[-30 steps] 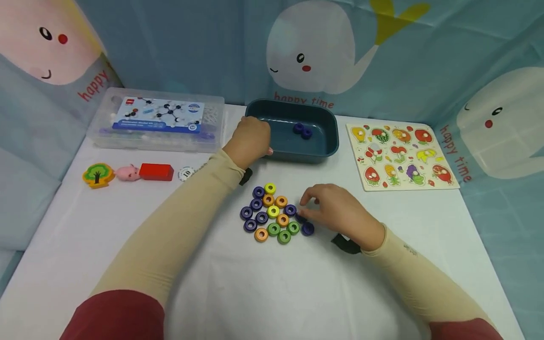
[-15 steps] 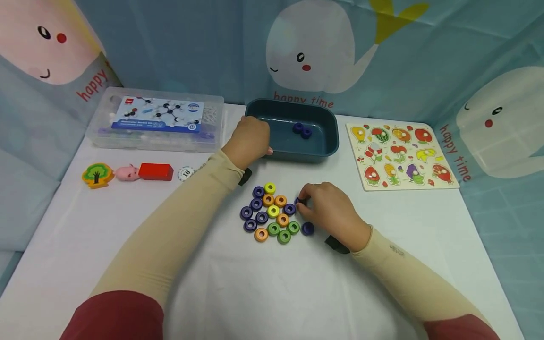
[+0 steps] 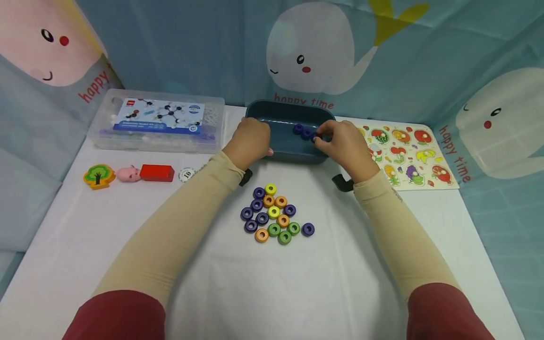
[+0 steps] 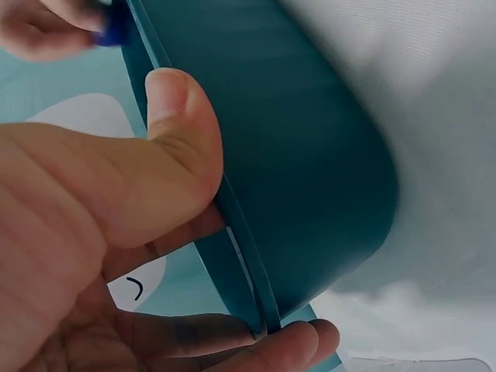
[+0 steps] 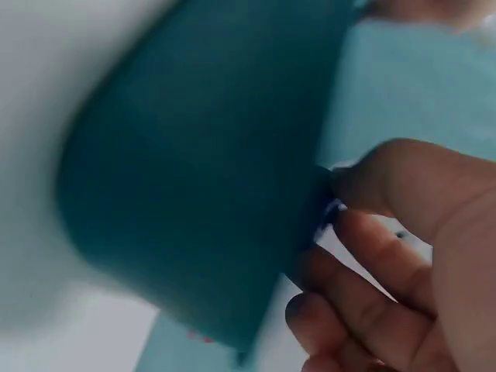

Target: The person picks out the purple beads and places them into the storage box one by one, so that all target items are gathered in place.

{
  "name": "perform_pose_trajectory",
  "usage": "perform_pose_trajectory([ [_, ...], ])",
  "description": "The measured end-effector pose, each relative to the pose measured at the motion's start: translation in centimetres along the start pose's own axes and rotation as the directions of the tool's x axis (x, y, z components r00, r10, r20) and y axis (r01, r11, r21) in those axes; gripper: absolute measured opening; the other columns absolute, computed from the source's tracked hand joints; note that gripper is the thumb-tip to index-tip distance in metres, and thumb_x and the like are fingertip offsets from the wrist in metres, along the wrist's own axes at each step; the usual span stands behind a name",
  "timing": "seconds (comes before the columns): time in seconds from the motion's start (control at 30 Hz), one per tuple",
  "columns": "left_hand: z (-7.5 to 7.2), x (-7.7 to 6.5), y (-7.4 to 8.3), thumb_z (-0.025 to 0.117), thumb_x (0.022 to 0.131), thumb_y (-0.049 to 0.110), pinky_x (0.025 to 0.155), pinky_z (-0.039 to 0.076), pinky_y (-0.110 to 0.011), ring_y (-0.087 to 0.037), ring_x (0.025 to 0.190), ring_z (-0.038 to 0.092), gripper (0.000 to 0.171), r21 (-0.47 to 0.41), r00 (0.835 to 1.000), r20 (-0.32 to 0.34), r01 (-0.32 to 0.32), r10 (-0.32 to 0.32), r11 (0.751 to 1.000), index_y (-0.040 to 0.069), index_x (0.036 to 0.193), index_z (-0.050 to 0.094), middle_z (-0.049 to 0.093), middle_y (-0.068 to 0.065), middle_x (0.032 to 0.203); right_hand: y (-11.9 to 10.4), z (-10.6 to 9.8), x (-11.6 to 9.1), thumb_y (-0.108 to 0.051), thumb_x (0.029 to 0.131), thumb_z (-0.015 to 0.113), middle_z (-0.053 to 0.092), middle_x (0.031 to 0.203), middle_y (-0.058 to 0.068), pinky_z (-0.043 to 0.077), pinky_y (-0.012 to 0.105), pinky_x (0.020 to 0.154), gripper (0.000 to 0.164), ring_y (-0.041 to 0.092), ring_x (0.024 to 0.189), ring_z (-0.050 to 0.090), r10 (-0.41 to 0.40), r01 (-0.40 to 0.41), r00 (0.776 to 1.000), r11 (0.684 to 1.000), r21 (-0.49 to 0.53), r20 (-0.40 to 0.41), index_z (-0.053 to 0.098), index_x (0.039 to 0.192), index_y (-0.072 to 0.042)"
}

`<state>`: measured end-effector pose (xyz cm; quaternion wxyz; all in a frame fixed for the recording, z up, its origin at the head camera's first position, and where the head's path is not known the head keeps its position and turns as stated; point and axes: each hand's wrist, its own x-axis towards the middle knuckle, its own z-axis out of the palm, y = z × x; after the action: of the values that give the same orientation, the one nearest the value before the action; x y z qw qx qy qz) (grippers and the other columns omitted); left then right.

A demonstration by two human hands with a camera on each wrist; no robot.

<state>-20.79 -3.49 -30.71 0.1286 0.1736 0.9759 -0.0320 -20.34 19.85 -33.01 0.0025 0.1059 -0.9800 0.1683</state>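
Note:
My left hand (image 3: 250, 141) grips the left rim of a dark teal plastic tray (image 3: 293, 157), its thumb over the outer wall (image 4: 302, 155) in the left wrist view. At the tray's right end my right hand (image 3: 349, 147) pinches a dark blue ring bead (image 3: 315, 137) between thumb and fingers. That bead (image 5: 329, 215) is blurred and partly hidden by the tray in the right wrist view. Two more dark blue ring beads (image 3: 302, 131) lie inside on the tray floor. In front, ring beads in dark blue (image 3: 262, 218), orange (image 3: 261, 235), yellow (image 3: 274, 212) and green (image 3: 284, 237) lie grouped on the table.
A clear molecular model kit case (image 3: 157, 120) stands back left. Before it sit a tree toy (image 3: 98, 176), a pink pig (image 3: 128, 174), a red block (image 3: 157, 173) and a round token marked 10 (image 3: 187, 174). A fruit puzzle board (image 3: 414, 160) lies right, partly behind my right hand.
My right hand has picked a dark blue ring bead from the right side of the group and carried it up to the tray. The left hand stays on the rim.

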Motion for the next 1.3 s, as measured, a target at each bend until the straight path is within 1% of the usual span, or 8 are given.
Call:
perform_pose_trajectory([
  [0.27,0.3,-0.2,-0.1,0.067,0.095,0.044,0.117,0.037,-0.051,-0.041,0.127,0.057,0.054,-0.004,1.000,-0.022,-0.014,0.014,1.000,-0.003,0.122,0.068,0.066,-0.021,0.129,1.4,2.3,3.6,-0.031,0.095,0.069,0.073,0.107,0.007,0.026,0.056,0.105,0.025,0.033,0.112,0.047,-0.001,0.014,0.995,0.992,-0.128,0.103,0.073,0.113,-0.014],
  [0.57,-0.1,-0.2,0.0,0.067,0.095,0.042,0.116,0.038,-0.051,-0.045,0.127,0.056,0.051,-0.010,0.999,-0.035,-0.025,0.025,1.000,-0.004,0.119,0.070,0.067,-0.022,0.127,1.6,2.9,4.4,-0.035,0.099,0.063,0.070,0.116,0.008,0.028,0.056,0.105,0.029,0.034,0.125,0.044,0.041,-0.032,0.993,0.996,-0.089,0.107,0.069,0.120,-0.016],
  [0.7,-0.1,-0.2,0.0,0.068,0.095,0.042,0.116,0.039,-0.052,-0.046,0.130,0.053,0.053,-0.030,1.000,-0.020,-0.008,0.007,1.000,-0.004,0.120,0.069,0.065,-0.024,0.129,1.5,2.7,3.8,-0.039,0.100,0.059,0.067,0.130,0.009,0.032,0.057,0.103,0.034,0.036,0.127,0.048,0.014,-0.010,0.998,0.998,-0.066,0.059,0.069,0.124,-0.017],
  [0.8,-0.1,-0.2,0.0,0.068,0.094,0.042,0.115,0.040,-0.051,-0.046,0.130,0.053,0.053,-0.034,1.000,-0.024,0.001,-0.002,0.999,-0.004,0.120,0.069,0.065,-0.025,0.130,1.1,2.0,1.7,-0.039,0.100,0.059,0.065,0.135,0.008,0.035,0.057,0.101,0.035,0.035,0.127,0.050,-0.045,0.044,0.999,0.999,-0.024,-0.013,0.069,0.124,-0.016],
  [0.93,0.1,-0.1,0.0,0.068,0.094,0.043,0.114,0.042,-0.051,-0.045,0.127,0.056,0.054,-0.013,0.999,-0.035,-0.010,0.009,1.000,-0.005,0.120,0.069,0.066,-0.025,0.128,0.4,1.3,-3.8,-0.034,0.096,0.066,0.060,0.139,0.006,0.036,0.056,0.107,0.033,0.032,0.132,0.049,-0.146,0.150,0.988,0.983,0.109,-0.048,0.069,0.122,-0.014],
  [1.03,0.1,-0.1,-0.1,0.067,0.095,0.043,0.113,0.043,-0.051,-0.046,0.126,0.057,0.054,0.000,0.999,-0.029,-0.017,0.017,1.000,-0.005,0.121,0.069,0.066,-0.025,0.127,-0.5,1.4,-8.5,-0.031,0.092,0.073,0.057,0.142,0.006,0.037,0.055,0.112,0.032,0.030,0.135,0.046,-0.198,0.187,0.980,0.960,0.208,0.033,0.069,0.119,-0.015],
  [1.13,0.1,0.0,-0.2,0.064,0.096,0.045,0.111,0.045,-0.050,-0.047,0.125,0.057,0.058,0.026,1.000,-0.014,-0.019,0.019,0.999,-0.006,0.124,0.066,0.066,-0.025,0.127,-1.3,1.9,-12.2,-0.033,0.088,0.078,0.059,0.138,0.002,0.040,0.053,0.112,0.030,0.026,0.132,0.048,-0.212,0.172,0.965,0.957,0.232,0.158,0.070,0.114,-0.019],
  [1.3,-0.1,0.1,-0.1,0.062,0.097,0.048,0.112,0.044,-0.050,-0.047,0.127,0.055,0.063,0.041,1.000,0.010,-0.023,0.023,0.999,-0.007,0.128,0.064,0.064,-0.026,0.131,-2.0,2.8,-15.2,-0.034,0.082,0.084,0.064,0.126,-0.006,0.047,0.044,0.107,0.024,0.019,0.121,0.054,-0.203,0.154,0.938,0.970,0.186,0.282,0.071,0.101,-0.026],
])
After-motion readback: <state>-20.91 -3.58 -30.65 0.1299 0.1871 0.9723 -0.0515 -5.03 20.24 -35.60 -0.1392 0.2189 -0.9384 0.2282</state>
